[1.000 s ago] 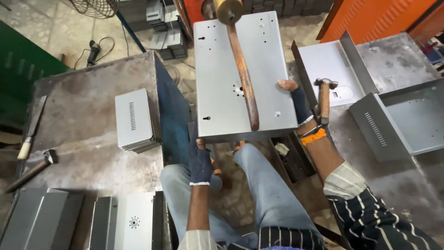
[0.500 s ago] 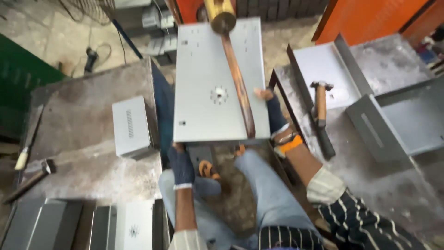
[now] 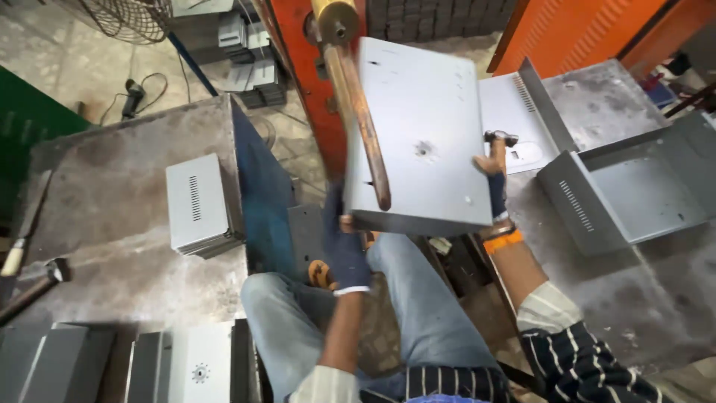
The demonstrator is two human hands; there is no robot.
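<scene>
Holding a grey metal panel [image 3: 429, 127] tilted under the copper rod [image 3: 363, 123]: left hand [image 3: 344, 250] fingers clamped on its near-left corner, right hand [image 3: 494, 183] gripping the right edge. Levelling it squarely should be helping.

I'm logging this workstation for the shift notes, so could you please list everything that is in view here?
Sheet-metal panel: one, grey, held up under the arm, tilted.
Welding arm: one, copper-coloured rod with brass head, crossing over the panel.
Machine column: one, orange-red, behind the arm.
Vented box: one, grey, on the left table.
Left table: one, bare worn steel.
Open housings: at least two, grey, on the right table.
Hammers: two, wooden handles, at the left table edge.
Stacked panels: several, grey and white, bottom left.
Fan guard: one, wire, top left.
Left hand: dark glove, at the panel's lower edge.
Right hand: dark glove, orange cuff, gripping the panel's right edge.
</scene>
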